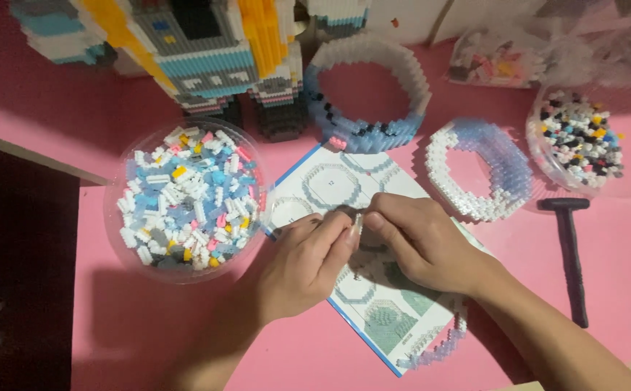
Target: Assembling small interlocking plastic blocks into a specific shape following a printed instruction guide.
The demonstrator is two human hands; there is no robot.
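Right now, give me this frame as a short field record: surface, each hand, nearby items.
surface: pink table
left hand: pinching a small white piece, fingers meeting the right hand's
right hand: pinching the same piece
under hands: instruction sheet
left of hands: clear bowl of mixed bricks
right: black tool, smaller bowl of bricks
behind: two brick rings, brick figure

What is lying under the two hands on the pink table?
An instruction sheet with ring diagrams lies under the left hand and right hand. A curved brick piece shows at its lower edge. The sheet's middle is covered.
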